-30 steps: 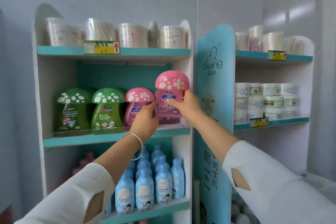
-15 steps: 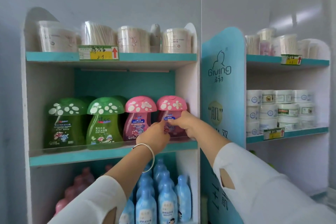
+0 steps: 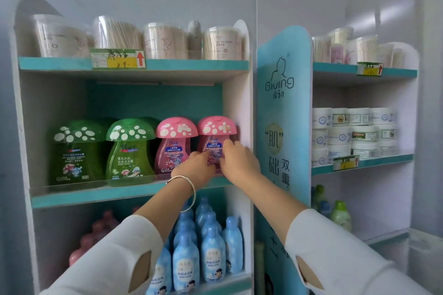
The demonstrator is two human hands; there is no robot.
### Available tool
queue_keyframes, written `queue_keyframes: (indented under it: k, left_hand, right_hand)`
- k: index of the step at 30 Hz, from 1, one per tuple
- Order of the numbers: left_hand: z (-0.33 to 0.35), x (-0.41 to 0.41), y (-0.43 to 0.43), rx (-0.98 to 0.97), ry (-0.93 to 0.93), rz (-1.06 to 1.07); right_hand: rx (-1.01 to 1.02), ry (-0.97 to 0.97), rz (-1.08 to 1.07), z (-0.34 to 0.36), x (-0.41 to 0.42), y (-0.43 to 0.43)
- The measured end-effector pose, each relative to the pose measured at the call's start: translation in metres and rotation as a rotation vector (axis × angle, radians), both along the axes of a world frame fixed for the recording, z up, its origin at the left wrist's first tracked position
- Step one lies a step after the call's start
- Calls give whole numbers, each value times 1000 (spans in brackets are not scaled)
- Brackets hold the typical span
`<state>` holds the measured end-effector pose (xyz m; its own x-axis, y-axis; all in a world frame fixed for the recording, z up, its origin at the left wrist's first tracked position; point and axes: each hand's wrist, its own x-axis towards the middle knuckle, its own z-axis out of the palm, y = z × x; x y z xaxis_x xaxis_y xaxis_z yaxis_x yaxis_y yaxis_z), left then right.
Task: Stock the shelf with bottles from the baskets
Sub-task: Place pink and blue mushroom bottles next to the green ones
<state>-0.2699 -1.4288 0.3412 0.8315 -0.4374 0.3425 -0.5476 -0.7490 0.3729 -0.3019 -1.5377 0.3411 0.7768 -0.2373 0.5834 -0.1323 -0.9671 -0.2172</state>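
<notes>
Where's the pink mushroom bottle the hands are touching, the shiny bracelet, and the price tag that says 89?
Right pink mushroom bottle (image 3: 217,126): head view, on its spotted cap.
Bracelet (image 3: 182,176): head view, on the band's top.
Price tag (image 3: 119,63): head view, on its yellow patch.

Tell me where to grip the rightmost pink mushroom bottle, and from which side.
Grip the rightmost pink mushroom bottle at its narrow body below the cap, coming from the front, fingers on both flanks. The wide cap nearly meets the neighbouring pink bottle and the shelf's side wall; only the waisted body leaves room. The left hand and right hand hold it there.
</notes>
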Motion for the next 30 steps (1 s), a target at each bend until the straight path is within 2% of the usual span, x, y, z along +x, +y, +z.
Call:
queue_keyframes:
  k: [5,12,15,22,24,26,28,30]
  left_hand:
    - [3,6,2,57,-20,-8]
    - [6,14,0,142,-18,3]
    - [11,19,-4,140,16,21]
    - [5,26,-5,169,10,73]
    - [4,27,-4,145,-7,74]
    - [4,24,-5,142,-20,89]
    - [2,23,-6,168,-32,122]
    - [1,21,-7,175,-38,153]
  right_hand:
    - [49,251,104,4,10,-1]
    - [152,346,157,8,32,2]
    - [91,391,135,10,44,0]
    - [88,396,125,10,52,-2]
    - [51,364,104,10,45,-5]
    - [-89,339,138,12,38,-5]
    - [53,333,176,10,40,-7]
    - [84,296,152,10,44,-5]
